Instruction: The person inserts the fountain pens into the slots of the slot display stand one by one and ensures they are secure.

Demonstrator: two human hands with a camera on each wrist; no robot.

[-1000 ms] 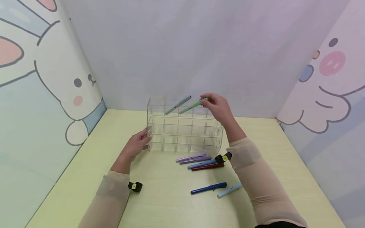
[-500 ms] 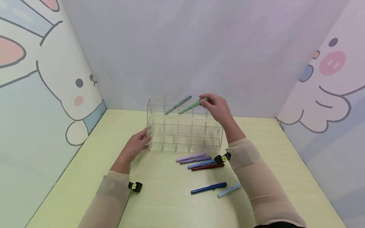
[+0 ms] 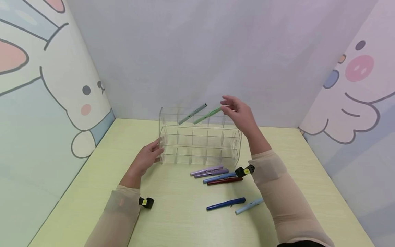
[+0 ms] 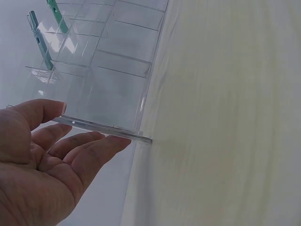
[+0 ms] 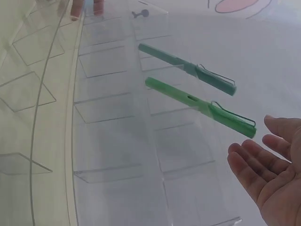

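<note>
A clear acrylic tiered pen stand point(image 3: 200, 157) with divided compartments stands upright at the back of the table. My left hand point(image 3: 146, 157) grips its left side panel, thumb on one side and fingers on the other in the left wrist view. Two capped pens lean slanted in the top tier, clips showing: a grey-green pen point(image 3: 192, 114) and, to its right, a bright green pen point(image 3: 207, 115). Just off the green pen's cap end, my right hand point(image 3: 240, 115) has its fingers spread; a gap shows between fingertips and pen in the right wrist view.
In front of the stand lie a lilac pen point(image 3: 206, 170), a purple pen point(image 3: 211, 173), a blue pen point(image 3: 218, 178) and a dark red pen point(image 3: 224, 181). Closer to me are a dark blue pen point(image 3: 226, 203) and a light blue pen point(image 3: 248, 206), partly under the right forearm.
My right hand has let go of the green pen and drawn slightly back to the right, fingers opening. The green pen stays leaning in the top tier. The left hand has not moved.
</note>
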